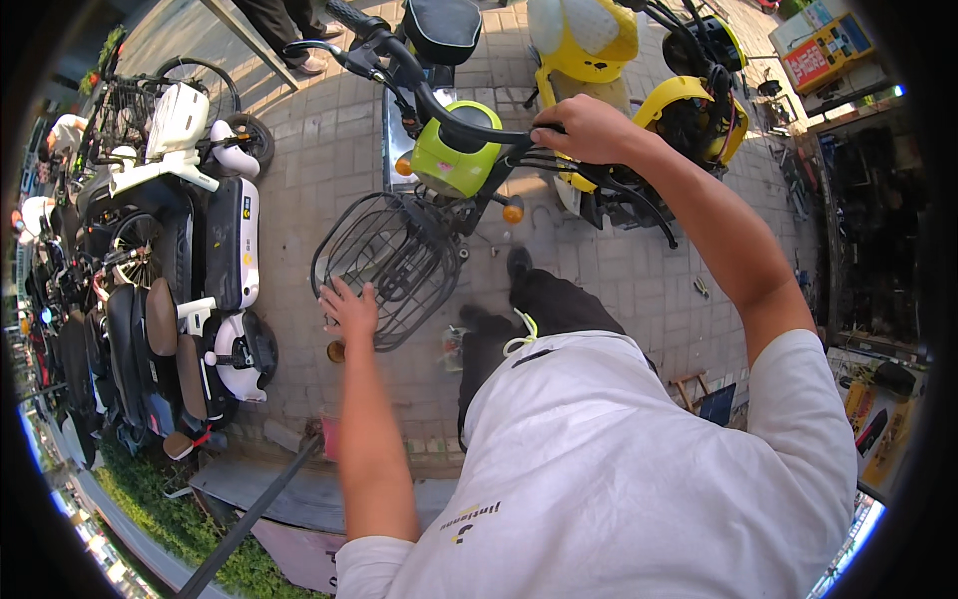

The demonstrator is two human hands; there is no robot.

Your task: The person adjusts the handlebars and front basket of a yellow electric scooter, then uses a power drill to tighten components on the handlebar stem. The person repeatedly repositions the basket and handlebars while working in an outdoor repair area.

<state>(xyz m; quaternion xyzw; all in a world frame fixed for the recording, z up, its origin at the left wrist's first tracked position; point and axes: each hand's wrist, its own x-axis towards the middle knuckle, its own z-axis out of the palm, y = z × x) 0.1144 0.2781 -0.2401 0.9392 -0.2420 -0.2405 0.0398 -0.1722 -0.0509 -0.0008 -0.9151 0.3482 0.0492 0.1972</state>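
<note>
A green electric bike stands in front of me, with a bright green headlight housing [447, 165] and a curved black handlebar [424, 95]. My right hand [589, 130] is closed round the handlebar's right-hand grip. Below the headlight hangs a black wire basket [407, 265]. At the basket's near left rim is my left hand [349, 311], fingers spread; whether it touches the wire I cannot tell. An amber turn signal [513, 212] sticks out beside the basket, and the bike's black seat [441, 30] shows beyond the handlebar.
Close on the right stands a yellow scooter [654, 105] with exposed black parts. White and black scooters [230, 245] are packed along the left. Another person's legs [284, 35] show at the far left. Small parts lie on the paving [659, 309], near dark shelving [878, 220].
</note>
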